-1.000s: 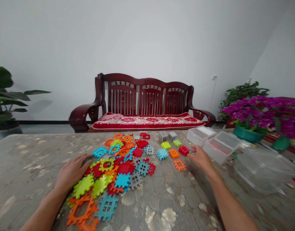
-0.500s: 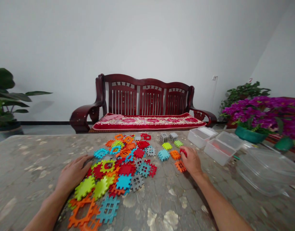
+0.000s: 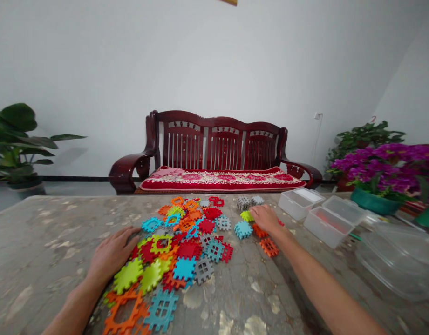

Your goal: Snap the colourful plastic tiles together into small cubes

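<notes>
On the table's left, my left hand [image 3: 112, 251] lies beside a pile of toothed plastic building tiles, its fingers stretched out. Close to it are a lime-green frame tile [image 3: 161, 243] and a solid lime-green tile [image 3: 128, 275]. Across the pile, my right hand [image 3: 265, 217] has its fingers bent together at a small lime-green tile [image 3: 247, 216]; what lies under them is hidden. A stack of light-blue tiles [image 3: 242, 229] sits just left of that hand. Orange tiles [image 3: 269, 247] lie below it, and a red tile [image 3: 281, 222] shows beyond its right side.
Two grey stacks [image 3: 243, 203] stand further back. To the right are clear plastic boxes [image 3: 328, 228], a large clear lid or container [image 3: 398, 260] and a green pot [image 3: 377, 201] of purple flowers. A wooden bench [image 3: 221, 144] stands behind the table.
My right hand has moved away from the red tile, left and back to the lime-green tiles. The red tile now lies on the table. My left hand stays beside the pile; the view has shifted slightly.
</notes>
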Demonstrator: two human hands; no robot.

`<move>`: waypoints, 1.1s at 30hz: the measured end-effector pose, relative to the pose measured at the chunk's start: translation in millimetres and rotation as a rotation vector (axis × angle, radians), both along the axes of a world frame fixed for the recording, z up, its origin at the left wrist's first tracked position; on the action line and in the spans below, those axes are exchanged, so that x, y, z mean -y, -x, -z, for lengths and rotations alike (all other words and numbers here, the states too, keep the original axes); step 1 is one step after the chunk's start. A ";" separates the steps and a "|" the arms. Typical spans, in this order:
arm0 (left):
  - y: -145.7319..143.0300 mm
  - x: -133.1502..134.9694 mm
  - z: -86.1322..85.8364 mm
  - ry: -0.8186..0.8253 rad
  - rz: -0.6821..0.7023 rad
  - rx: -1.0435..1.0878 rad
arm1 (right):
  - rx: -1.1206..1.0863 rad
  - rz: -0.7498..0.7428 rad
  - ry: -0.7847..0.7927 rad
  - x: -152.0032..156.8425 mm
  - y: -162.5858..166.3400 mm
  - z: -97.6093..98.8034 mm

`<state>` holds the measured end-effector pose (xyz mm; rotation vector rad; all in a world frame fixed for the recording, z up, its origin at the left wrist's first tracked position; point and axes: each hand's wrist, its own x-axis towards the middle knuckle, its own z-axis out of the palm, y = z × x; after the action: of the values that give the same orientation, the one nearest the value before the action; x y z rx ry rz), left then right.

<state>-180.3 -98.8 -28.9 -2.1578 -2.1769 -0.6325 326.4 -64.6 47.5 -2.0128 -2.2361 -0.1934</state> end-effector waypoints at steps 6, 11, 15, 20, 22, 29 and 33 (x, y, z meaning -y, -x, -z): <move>-2.5 2.4 -2.8 0.036 -0.007 -0.018 | 0.044 -0.014 0.049 -13.6 8.7 4.7; -1.6 1.5 0.4 0.008 -0.012 -0.018 | 0.052 0.015 0.069 -17.3 14.2 7.9; 0.1 0.6 2.9 -0.007 -0.009 -0.017 | 0.051 0.023 0.086 -18.4 20.3 9.3; 0.1 1.0 2.9 0.011 -0.010 -0.017 | 0.030 0.034 0.087 -21.2 25.5 9.1; -1.0 1.7 2.0 0.011 -0.011 -0.025 | 0.019 0.051 0.078 -21.0 26.3 6.9; -4.9 3.5 -2.3 0.022 -0.028 -0.029 | -0.122 -0.107 0.023 -5.8 50.1 -6.5; -6.0 5.0 -5.3 0.004 -0.023 -0.012 | -0.088 -0.322 0.105 2.6 77.7 -8.3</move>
<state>-174.3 -103.8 -23.7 -2.1291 -2.1954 -0.6128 248.7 -67.1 55.8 -1.6359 -2.5156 0.0452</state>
